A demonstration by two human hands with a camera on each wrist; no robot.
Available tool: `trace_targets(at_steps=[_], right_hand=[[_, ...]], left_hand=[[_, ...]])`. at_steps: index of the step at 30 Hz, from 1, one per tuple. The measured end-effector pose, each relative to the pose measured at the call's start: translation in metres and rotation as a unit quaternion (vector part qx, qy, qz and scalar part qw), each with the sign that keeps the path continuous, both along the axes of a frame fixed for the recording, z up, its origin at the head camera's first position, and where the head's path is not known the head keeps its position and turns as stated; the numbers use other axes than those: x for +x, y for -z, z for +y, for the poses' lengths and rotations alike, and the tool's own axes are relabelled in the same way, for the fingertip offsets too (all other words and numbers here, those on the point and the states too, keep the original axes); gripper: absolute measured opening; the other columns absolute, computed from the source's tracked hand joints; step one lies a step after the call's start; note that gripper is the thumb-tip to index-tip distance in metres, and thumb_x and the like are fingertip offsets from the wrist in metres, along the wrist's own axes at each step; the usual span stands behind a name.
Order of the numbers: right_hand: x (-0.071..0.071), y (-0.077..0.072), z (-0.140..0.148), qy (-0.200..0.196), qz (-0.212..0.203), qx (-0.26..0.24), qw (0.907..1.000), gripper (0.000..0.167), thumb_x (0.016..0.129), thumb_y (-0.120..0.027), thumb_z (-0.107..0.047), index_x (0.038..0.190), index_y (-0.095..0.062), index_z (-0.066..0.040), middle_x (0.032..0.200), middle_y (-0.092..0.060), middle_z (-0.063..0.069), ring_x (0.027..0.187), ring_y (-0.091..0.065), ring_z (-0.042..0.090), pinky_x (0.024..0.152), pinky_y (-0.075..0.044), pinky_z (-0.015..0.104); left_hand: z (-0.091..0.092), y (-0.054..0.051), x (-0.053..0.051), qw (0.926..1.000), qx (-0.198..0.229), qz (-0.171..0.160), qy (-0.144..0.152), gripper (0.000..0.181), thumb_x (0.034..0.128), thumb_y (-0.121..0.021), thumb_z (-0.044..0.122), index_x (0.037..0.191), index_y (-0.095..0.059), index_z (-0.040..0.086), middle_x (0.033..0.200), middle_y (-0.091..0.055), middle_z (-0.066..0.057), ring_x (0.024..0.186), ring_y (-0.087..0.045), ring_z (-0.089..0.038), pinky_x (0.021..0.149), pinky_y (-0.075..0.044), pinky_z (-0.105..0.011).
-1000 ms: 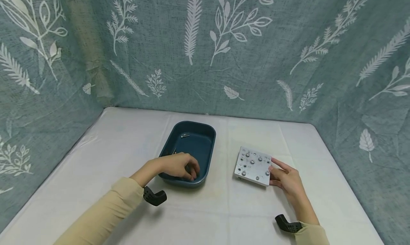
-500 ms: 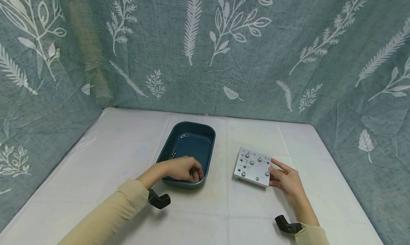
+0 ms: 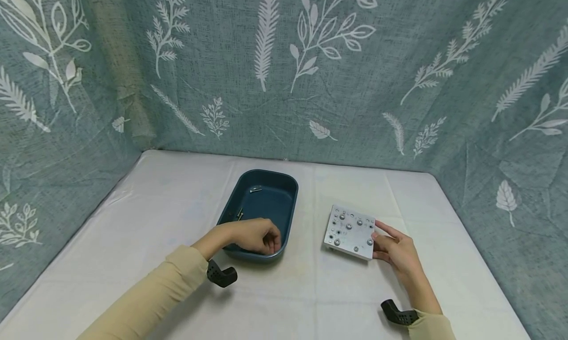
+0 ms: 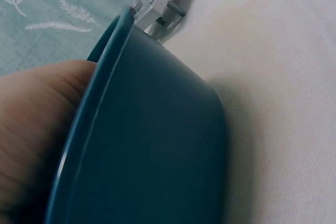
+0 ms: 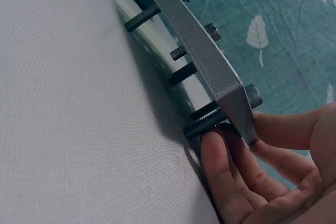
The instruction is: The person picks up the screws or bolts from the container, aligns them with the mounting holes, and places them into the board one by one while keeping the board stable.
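My left hand [image 3: 254, 234] reaches over the near end of a dark blue tray [image 3: 276, 202], fingers bent down inside it. Its fingertips are out of sight, and the tray's wall [image 4: 157, 129] covers them in the left wrist view. Over on the right, my right hand [image 3: 398, 253] holds a silver metal plate [image 3: 349, 234] by its right edge, thumb on top and fingers below. Several socket-head bolts pass through the plate; in the right wrist view their threaded shanks [image 5: 203, 124] stick out underneath, close to the cloth.
Small screws [image 3: 256, 189] lie at the tray's far end, and more brass-coloured screws [image 3: 240, 213] lie by its left wall. White cloth [image 3: 306, 300] covers the table. A green leaf-patterned curtain [image 3: 284, 123] encloses the back and sides.
My left hand has shifted slightly right and nearer within the tray, uncovering the screws by the left wall. It barely moves over the last half second. The right hand and plate stay put.
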State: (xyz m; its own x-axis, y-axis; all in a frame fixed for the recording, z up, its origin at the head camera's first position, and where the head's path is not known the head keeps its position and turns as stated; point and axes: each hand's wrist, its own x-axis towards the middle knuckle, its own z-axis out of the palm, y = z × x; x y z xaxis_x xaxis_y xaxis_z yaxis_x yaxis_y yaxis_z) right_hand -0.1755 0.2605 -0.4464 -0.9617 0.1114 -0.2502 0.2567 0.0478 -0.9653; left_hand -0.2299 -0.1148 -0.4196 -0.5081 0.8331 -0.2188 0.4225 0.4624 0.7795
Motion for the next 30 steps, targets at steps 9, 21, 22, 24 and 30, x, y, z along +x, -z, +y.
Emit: trace_targets(at_steps=[9,21,22,24,30], right_hand=[[-0.001,-0.002,0.0,0.0,0.0,0.001,1.0,0.052,0.098,-0.06,-0.009,0.147,-0.044,-0.004,0.109,-0.069,0.011,0.085,-0.068,0.019,0.068,-0.057,0.031],[-0.001,0.0,0.0,0.002,-0.002,0.006,1.0,0.051,0.098,-0.06,-0.008,0.147,-0.045,-0.004,0.106,-0.069,0.011,0.083,-0.068,0.019,0.068,-0.057,0.031],[-0.001,0.0,0.0,0.002,-0.002,0.005,1.0,0.051,0.098,-0.06,-0.008,0.147,-0.045,-0.004,0.105,-0.07,0.01,0.083,-0.068,0.019,0.068,-0.057,0.03],[-0.001,0.0,0.001,0.003,-0.001,0.003,1.0,0.052,0.097,-0.061,-0.008,0.146,-0.045,-0.004,0.104,-0.07,0.01,0.083,-0.068,0.018,0.067,-0.057,0.03],[-0.001,0.0,0.001,0.0,0.001,0.002,1.0,0.052,0.097,-0.061,-0.009,0.147,-0.045,-0.003,0.105,-0.07,0.01,0.083,-0.068,0.019,0.067,-0.057,0.031]], left_hand=[[-0.004,-0.003,-0.001,0.9998,0.009,0.011,-0.013,0.018,0.0857,-0.066,-0.005,0.085,-0.07,0.012,0.079,-0.066,0.004,0.072,-0.06,-0.01,0.067,-0.053,-0.027],[-0.016,-0.01,-0.007,0.9952,0.074,0.033,-0.056,0.009,0.0874,-0.066,-0.003,0.096,-0.069,0.0,0.087,-0.068,0.002,0.08,-0.066,-0.016,0.073,-0.056,-0.03],[-0.017,-0.011,-0.007,0.9945,0.081,0.034,-0.058,0.01,0.0877,-0.066,-0.003,0.096,-0.069,0.0,0.088,-0.069,0.001,0.081,-0.067,-0.016,0.073,-0.056,-0.03],[-0.018,-0.012,-0.008,0.9929,0.096,0.033,-0.063,0.011,0.0881,-0.065,-0.004,0.098,-0.069,-0.002,0.09,-0.07,-0.002,0.083,-0.068,-0.017,0.074,-0.056,-0.031],[-0.018,-0.014,-0.01,0.9862,0.138,0.031,-0.087,0.011,0.0899,-0.066,-0.002,0.099,-0.07,0.002,0.095,-0.07,-0.007,0.086,-0.068,-0.019,0.076,-0.056,-0.031]])
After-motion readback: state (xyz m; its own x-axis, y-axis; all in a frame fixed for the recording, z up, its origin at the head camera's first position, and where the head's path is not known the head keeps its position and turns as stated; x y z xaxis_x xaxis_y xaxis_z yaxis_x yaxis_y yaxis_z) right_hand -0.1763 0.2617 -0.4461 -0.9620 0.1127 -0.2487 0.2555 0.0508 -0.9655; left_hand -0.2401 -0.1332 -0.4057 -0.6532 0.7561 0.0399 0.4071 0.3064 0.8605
